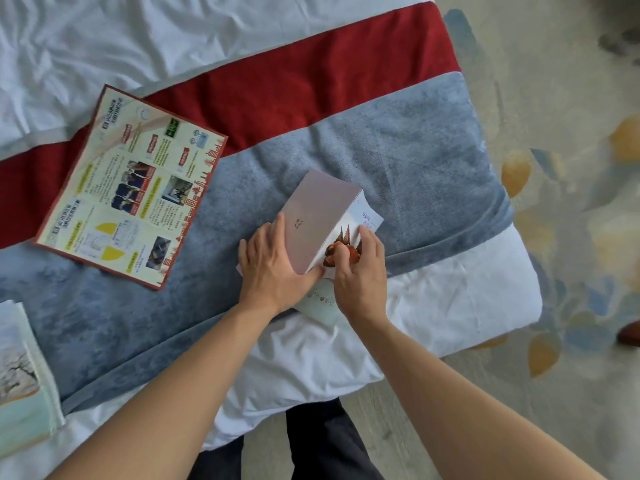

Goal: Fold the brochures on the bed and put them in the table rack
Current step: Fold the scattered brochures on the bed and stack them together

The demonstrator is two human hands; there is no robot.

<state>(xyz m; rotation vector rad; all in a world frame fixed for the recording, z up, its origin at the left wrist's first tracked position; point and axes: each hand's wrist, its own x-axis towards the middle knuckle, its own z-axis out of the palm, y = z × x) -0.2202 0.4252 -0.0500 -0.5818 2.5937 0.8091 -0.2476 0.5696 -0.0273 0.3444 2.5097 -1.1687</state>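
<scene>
On the bed, a pink-covered brochure [317,216] lies on the grey blanket band [398,150], near the bed's foot edge, partly folded so that one panel stands raised over the white inner page beneath it. The left hand [272,268] lies flat on the near end of the pink panel, fingers straight and spread, pressing it down. The right hand [360,271] is just beside it, its fingers curled at the printed inner page under the raised flap; it seems to pinch that page, though the fingertips are partly hidden. A second brochure [133,187], red-bordered and opened flat with photos and yellow headings, lies well apart to the left, straddling the red band [311,74] and the grey one. A stack of pale green leaflets [24,379] sits at the left edge on the white sheet [329,358]. Patterned carpet [571,168] lies beyond the bed.
</scene>
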